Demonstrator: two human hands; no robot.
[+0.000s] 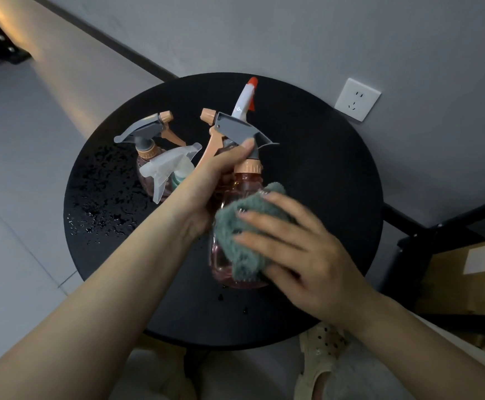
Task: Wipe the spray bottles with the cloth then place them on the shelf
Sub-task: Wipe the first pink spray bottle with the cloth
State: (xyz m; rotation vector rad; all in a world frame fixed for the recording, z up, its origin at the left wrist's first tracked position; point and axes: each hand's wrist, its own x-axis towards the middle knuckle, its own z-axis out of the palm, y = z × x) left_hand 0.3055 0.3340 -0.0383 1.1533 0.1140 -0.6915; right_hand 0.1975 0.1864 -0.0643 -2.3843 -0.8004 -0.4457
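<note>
Pink plastic bottle (pixel 235 226) hangs over the round table (pixel 322 168), my left hand (pixel 206 183) curled tight round its neck just under the grey trigger. My right hand (pixel 293 243) presses the teal cloth (pixel 241 226) flat against its side, fingers straight. I'd judge it best to turn the neck slowly while the cloth sweeps downward, since the wet plastic could slip

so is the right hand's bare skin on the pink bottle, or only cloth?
Cannot tell. In the head view the right hand presses the green cloth against the pink bottle; whether its fingers reach past the cloth is hidden.
</note>
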